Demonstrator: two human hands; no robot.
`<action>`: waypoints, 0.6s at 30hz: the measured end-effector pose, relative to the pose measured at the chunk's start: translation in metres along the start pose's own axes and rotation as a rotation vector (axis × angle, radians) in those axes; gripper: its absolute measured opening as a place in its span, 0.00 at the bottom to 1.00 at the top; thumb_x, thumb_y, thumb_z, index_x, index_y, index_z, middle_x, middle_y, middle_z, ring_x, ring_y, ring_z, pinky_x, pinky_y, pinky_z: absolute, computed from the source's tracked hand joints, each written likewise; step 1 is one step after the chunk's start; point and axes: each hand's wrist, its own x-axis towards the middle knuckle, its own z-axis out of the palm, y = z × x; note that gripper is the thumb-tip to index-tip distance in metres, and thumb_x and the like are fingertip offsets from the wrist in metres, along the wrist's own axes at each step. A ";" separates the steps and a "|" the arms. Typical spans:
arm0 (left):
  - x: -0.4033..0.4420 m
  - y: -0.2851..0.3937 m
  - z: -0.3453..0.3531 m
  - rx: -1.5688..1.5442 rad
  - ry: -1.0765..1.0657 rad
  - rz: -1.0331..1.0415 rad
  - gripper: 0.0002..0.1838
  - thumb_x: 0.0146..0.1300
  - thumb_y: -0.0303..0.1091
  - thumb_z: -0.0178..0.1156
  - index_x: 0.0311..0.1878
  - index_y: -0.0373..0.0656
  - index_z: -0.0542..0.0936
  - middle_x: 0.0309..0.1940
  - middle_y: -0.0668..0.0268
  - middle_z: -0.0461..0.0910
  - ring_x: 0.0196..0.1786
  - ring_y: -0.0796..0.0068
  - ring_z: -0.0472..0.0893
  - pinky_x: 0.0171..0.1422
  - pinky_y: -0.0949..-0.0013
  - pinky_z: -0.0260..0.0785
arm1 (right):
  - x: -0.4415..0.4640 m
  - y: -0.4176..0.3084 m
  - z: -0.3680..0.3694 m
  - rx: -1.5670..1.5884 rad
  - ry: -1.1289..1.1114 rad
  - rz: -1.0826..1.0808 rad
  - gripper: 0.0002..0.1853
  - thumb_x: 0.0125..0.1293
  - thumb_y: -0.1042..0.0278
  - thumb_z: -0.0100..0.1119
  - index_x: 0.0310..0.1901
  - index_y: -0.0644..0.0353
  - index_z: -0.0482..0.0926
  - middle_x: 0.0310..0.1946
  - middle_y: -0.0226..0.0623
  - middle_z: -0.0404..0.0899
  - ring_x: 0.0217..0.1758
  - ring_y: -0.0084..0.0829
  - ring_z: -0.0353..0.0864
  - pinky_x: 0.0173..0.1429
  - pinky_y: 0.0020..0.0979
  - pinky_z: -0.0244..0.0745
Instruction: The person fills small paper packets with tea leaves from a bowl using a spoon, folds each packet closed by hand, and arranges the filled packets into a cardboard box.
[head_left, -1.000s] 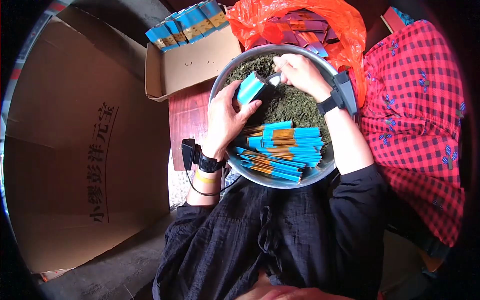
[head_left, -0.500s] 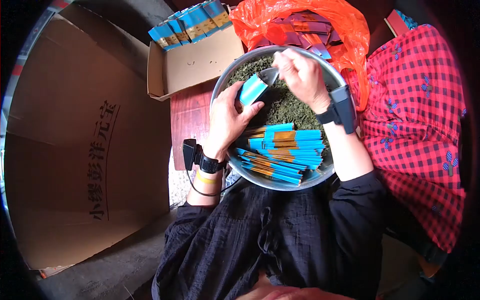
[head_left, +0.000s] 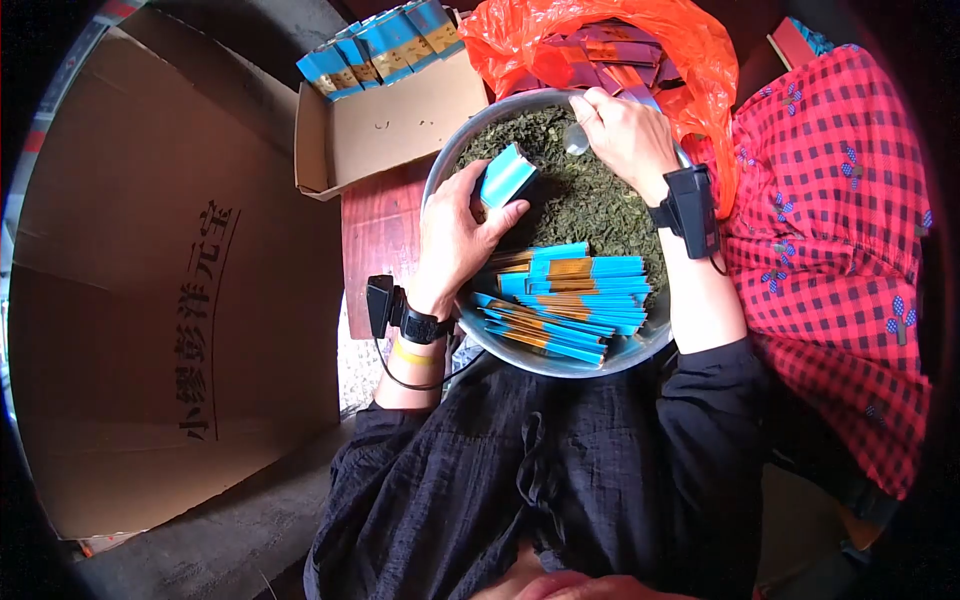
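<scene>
My left hand [head_left: 455,235] is closed around a small blue packet [head_left: 508,177], its open end tilted up and away over the left side of a metal basin [head_left: 431,185]. Dark green dried leaves, like tea [head_left: 590,205], fill much of the basin. At the basin's far right, my right hand [head_left: 632,135] grips a small metal scoop [head_left: 576,140]; its blade shows just above the leaves, while the handle is hidden in my fingers. Several flat blue-and-gold packets [head_left: 580,300] lie fanned in the near part of the basin.
A shallow cardboard tray [head_left: 400,130] behind the basin holds a row of blue packets [head_left: 385,50]. An orange-red plastic bag [head_left: 510,40] with purplish packets [head_left: 615,60] sits at the back. A big carton [head_left: 120,300] stands left, red checked cloth [head_left: 820,200] right.
My right hand has drawn the scoop away from the packet's mouth, to the right, down toward the leaves. My left hand and the packet have stayed nearly still.
</scene>
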 end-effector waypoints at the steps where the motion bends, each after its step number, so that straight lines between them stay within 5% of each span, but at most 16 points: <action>1: 0.000 -0.003 0.002 -0.002 -0.002 0.002 0.36 0.54 0.47 0.75 0.60 0.35 0.77 0.49 0.49 0.82 0.51 0.57 0.83 0.55 0.60 0.75 | 0.000 0.003 0.005 -0.007 -0.029 0.033 0.21 0.75 0.48 0.47 0.36 0.56 0.81 0.27 0.49 0.82 0.34 0.51 0.83 0.36 0.50 0.75; 3: 0.001 -0.008 0.006 -0.014 0.082 0.114 0.34 0.52 0.45 0.76 0.57 0.32 0.77 0.37 0.53 0.81 0.33 0.63 0.80 0.42 0.63 0.74 | -0.002 0.010 0.021 0.032 -0.098 0.030 0.21 0.75 0.48 0.47 0.36 0.56 0.81 0.27 0.49 0.82 0.34 0.51 0.83 0.37 0.50 0.75; 9: 0.000 -0.002 0.003 -0.041 0.062 0.067 0.34 0.52 0.44 0.76 0.57 0.32 0.77 0.37 0.53 0.81 0.33 0.62 0.80 0.42 0.63 0.74 | -0.004 0.007 0.030 0.327 -0.344 0.130 0.22 0.74 0.48 0.49 0.34 0.58 0.80 0.22 0.38 0.82 0.26 0.35 0.84 0.32 0.40 0.75; 10: 0.000 -0.002 0.002 -0.040 0.061 0.067 0.34 0.52 0.44 0.76 0.57 0.32 0.77 0.37 0.53 0.81 0.33 0.62 0.80 0.42 0.63 0.74 | -0.004 0.008 0.028 0.419 -0.325 0.167 0.21 0.75 0.49 0.49 0.34 0.59 0.80 0.20 0.35 0.80 0.25 0.30 0.81 0.31 0.35 0.74; 12: 0.000 0.000 0.000 -0.016 0.007 0.010 0.36 0.54 0.48 0.75 0.61 0.35 0.77 0.49 0.48 0.82 0.51 0.56 0.83 0.56 0.59 0.75 | 0.000 0.009 0.024 0.599 -0.287 0.238 0.20 0.75 0.52 0.50 0.33 0.60 0.79 0.18 0.28 0.77 0.22 0.20 0.77 0.28 0.27 0.72; 18: 0.001 -0.001 0.001 0.002 -0.005 0.010 0.37 0.53 0.49 0.76 0.60 0.34 0.77 0.48 0.48 0.82 0.50 0.57 0.83 0.55 0.59 0.75 | 0.004 0.013 0.012 0.675 -0.049 0.203 0.22 0.77 0.51 0.49 0.35 0.62 0.80 0.18 0.27 0.76 0.23 0.18 0.76 0.28 0.22 0.69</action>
